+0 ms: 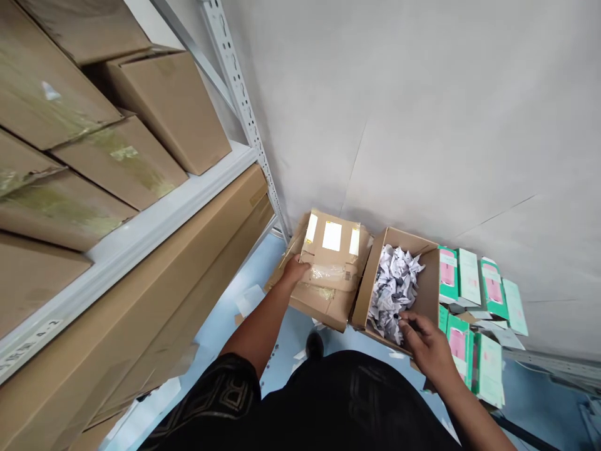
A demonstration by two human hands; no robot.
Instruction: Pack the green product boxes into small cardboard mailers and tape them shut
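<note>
My left hand (295, 269) rests on the left edge of a closed, taped cardboard box (331, 270) with white labels on top; the fingers curl over its corner. My right hand (425, 346) reaches into an open cardboard box (429, 285) beside it, fingers bent among the crumpled white paper (393, 285) that fills it. What the right fingers pinch, if anything, is hidden in the paper. Both boxes stand on the pale blue floor against a white wall.
Several green and pink product cartons (474, 313) are stacked right of the open box. A metal shelving rack (141, 219) loaded with large brown cartons (154, 125) fills the left. Paper scraps (250, 299) lie on the floor. A dark shoe (313, 344) shows below.
</note>
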